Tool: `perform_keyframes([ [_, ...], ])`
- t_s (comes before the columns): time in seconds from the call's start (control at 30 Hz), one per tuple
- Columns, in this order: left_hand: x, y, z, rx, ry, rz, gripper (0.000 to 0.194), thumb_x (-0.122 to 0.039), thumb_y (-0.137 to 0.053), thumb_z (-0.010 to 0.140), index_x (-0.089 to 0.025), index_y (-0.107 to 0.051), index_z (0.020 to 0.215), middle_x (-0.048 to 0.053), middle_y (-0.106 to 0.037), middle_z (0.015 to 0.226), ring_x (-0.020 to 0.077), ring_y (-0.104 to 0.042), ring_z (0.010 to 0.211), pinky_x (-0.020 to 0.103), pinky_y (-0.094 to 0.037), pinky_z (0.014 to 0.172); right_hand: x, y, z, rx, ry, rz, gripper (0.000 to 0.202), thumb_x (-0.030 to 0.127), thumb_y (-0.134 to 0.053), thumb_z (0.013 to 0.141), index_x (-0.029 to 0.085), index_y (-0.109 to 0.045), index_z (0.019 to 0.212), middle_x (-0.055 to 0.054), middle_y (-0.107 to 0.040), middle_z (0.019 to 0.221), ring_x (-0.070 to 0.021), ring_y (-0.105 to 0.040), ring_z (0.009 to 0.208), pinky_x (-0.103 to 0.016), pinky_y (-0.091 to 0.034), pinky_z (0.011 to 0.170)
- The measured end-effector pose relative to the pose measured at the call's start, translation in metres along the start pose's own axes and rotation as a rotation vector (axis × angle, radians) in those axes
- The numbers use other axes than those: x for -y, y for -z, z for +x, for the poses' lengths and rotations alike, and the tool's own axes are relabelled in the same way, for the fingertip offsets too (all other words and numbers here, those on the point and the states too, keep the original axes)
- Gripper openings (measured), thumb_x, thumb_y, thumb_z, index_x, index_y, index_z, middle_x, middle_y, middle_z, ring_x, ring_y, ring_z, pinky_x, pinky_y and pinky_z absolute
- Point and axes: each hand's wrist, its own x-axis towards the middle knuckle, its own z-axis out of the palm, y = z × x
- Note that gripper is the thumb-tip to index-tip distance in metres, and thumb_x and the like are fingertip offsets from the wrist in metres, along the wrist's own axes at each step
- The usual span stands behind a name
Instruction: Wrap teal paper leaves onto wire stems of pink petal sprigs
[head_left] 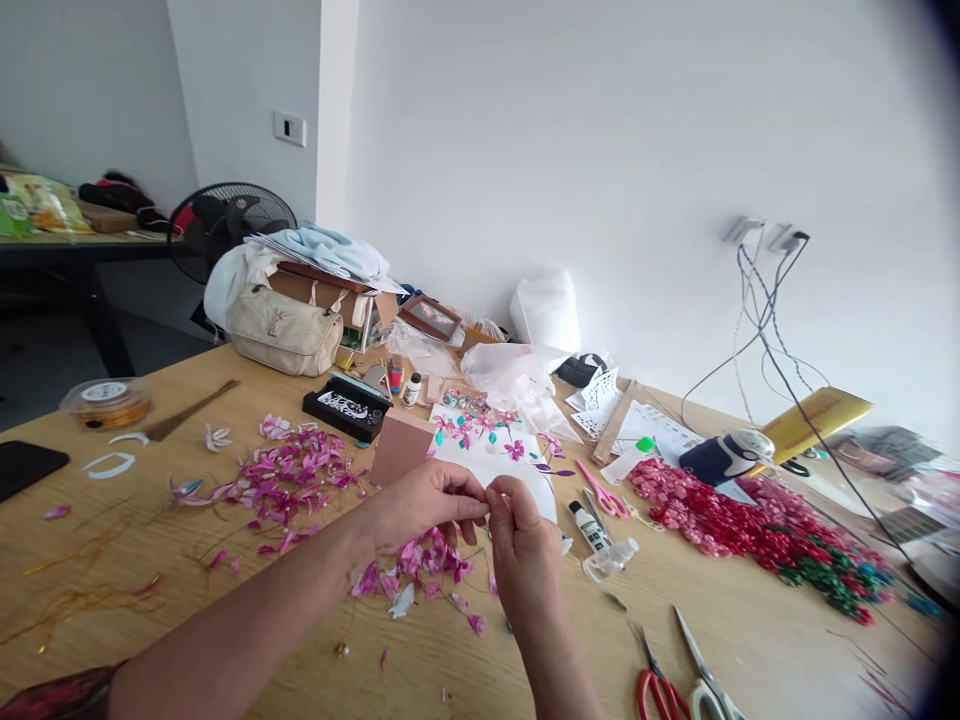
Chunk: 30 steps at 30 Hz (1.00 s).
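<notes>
My left hand (431, 503) and my right hand (523, 535) meet above the middle of the wooden table (285, 640). Thumb and forefinger are pinched together on each, the fingertips touching or nearly so. Whatever lies between them is too small to make out. Behind the hands is a white sheet (480, 455) bearing pink flowers (514, 450) and teal leaves. Pink petals (300, 470) are heaped to the left, with more petals (435, 560) beneath my left hand. A brown card (403, 447) stands beside the sheet.
Right of my hands are a small bottle (589, 527), pink scissors (602, 492), red-handled pliers or scissors (660, 690), larger scissors (709, 670) and red and green strands (750, 530). A black box (346, 407), beige bag (285, 332) and fan (225, 225) stand at the back left.
</notes>
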Motion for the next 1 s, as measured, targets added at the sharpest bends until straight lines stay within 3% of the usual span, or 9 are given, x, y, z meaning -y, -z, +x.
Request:
perform_keyframes([
  [0.2, 0.007, 0.003, 0.003, -0.021, -0.008, -0.062, 0.022, -0.033, -0.066, 0.066, -0.011, -0.064, 0.068, -0.001, -0.053, 0.052, 0.0085, -0.047, 0.05, 0.02, -0.034, 0.049, 0.0, -0.001, -0.002, 0.028, 0.011, -0.054, 0.019, 0.03, -0.039, 0.086, 0.02, -0.051, 0.076, 0.005, -0.048, 0.048, -0.0099, -0.042, 0.04, -0.019, -0.03, 0.042],
  [0.33, 0.006, 0.008, 0.004, 0.023, -0.003, 0.013, 0.019, -0.032, -0.066, 0.066, -0.012, -0.063, 0.065, -0.004, -0.05, 0.049, 0.0064, -0.042, 0.044, 0.019, -0.03, 0.044, 0.0, 0.011, 0.002, 0.165, 0.078, -0.116, 0.021, 0.03, -0.037, 0.087, 0.021, -0.051, 0.075, 0.005, -0.046, 0.049, -0.0111, -0.044, 0.042, -0.019, -0.032, 0.043],
  [0.5, 0.005, 0.011, 0.003, 0.084, 0.055, 0.006, 0.015, -0.027, -0.068, 0.064, -0.013, -0.064, 0.064, -0.004, -0.051, 0.048, 0.005, -0.041, 0.041, 0.018, -0.028, 0.042, 0.0, 0.039, 0.023, 0.362, 0.215, -0.202, 0.019, 0.023, -0.038, 0.087, 0.02, -0.053, 0.075, -0.004, -0.056, 0.084, -0.0133, -0.053, 0.063, -0.023, -0.038, 0.056],
  [0.6, 0.007, 0.01, 0.002, 0.178, 0.125, -0.064, 0.014, -0.027, -0.069, 0.064, -0.013, -0.064, 0.064, -0.004, -0.053, 0.049, 0.0047, -0.042, 0.041, 0.017, -0.029, 0.042, -0.001, 0.046, 0.036, 0.42, 0.245, -0.141, 0.019, 0.02, -0.039, 0.087, 0.02, -0.053, 0.074, -0.003, -0.054, 0.085, -0.0131, -0.053, 0.068, -0.024, -0.039, 0.062],
  [0.8, 0.015, 0.002, -0.003, 0.221, 0.215, -0.212, 0.016, -0.025, -0.071, 0.064, -0.012, -0.062, 0.067, -0.002, -0.055, 0.051, 0.0039, -0.042, 0.041, 0.016, -0.027, 0.039, -0.016, 0.021, 0.043, 0.458, 0.247, 0.135, 0.018, 0.016, -0.044, 0.083, 0.019, -0.054, 0.069, -0.001, -0.054, 0.075, -0.0129, -0.052, 0.071, -0.024, -0.041, 0.066],
  [0.9, 0.013, -0.002, -0.005, 0.171, 0.173, -0.311, 0.017, -0.025, -0.071, 0.064, -0.013, -0.059, 0.066, -0.001, -0.055, 0.052, 0.0044, -0.043, 0.043, 0.016, -0.022, 0.037, -0.03, 0.014, 0.039, 0.39, 0.147, 0.167, 0.013, 0.017, -0.047, 0.08, 0.019, -0.058, 0.073, -0.002, -0.059, 0.081, -0.0133, -0.054, 0.069, -0.024, -0.042, 0.062],
  [1.0, 0.007, -0.007, -0.005, 0.016, 0.068, -0.36, 0.02, -0.028, -0.071, 0.065, -0.013, -0.057, 0.066, -0.003, -0.051, 0.049, 0.004, -0.04, 0.042, 0.016, -0.018, 0.037, -0.033, 0.03, 0.031, 0.111, -0.009, 0.038, 0.013, 0.019, -0.047, 0.078, 0.019, -0.059, 0.084, -0.006, -0.059, 0.094, -0.0132, -0.053, 0.059, -0.027, -0.041, 0.056],
])
